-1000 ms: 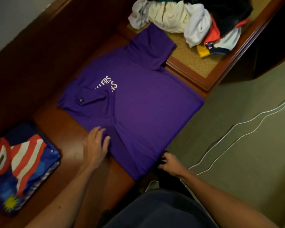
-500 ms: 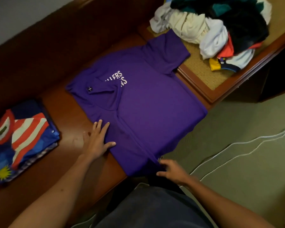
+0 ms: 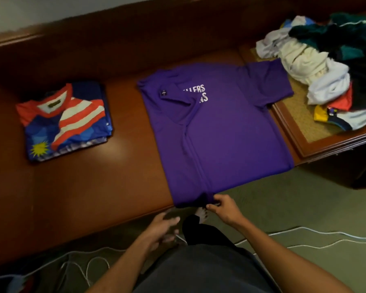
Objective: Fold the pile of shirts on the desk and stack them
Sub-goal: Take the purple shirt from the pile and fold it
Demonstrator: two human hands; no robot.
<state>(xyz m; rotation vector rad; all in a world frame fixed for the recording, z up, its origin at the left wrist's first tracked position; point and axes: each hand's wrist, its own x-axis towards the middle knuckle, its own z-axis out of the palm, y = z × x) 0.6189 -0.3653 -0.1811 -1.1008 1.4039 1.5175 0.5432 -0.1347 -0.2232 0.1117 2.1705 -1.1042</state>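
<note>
A purple shirt (image 3: 220, 132) with white lettering lies flat on the brown desk (image 3: 106, 187), its left side folded inward and its right sleeve spread out. Its hem hangs over the desk's front edge. My right hand (image 3: 223, 209) pinches the hem near its middle. My left hand (image 3: 161, 229) hovers below the desk edge, off the shirt, fingers loosely curled and holding nothing. A folded stack (image 3: 63, 121) topped by a blue, red and white striped shirt sits at the left. A pile of unfolded shirts (image 3: 330, 66) lies at the right.
The unfolded pile rests on a framed woven-top table (image 3: 304, 132) adjoining the desk. A wooden back rail (image 3: 114, 28) runs along the far edge. White cables (image 3: 304, 231) trail over the green carpet near my legs.
My left hand lifted off the shirt's left edge and drew back below the desk edge. My right hand stayed at the hem. The camera view swung left.
</note>
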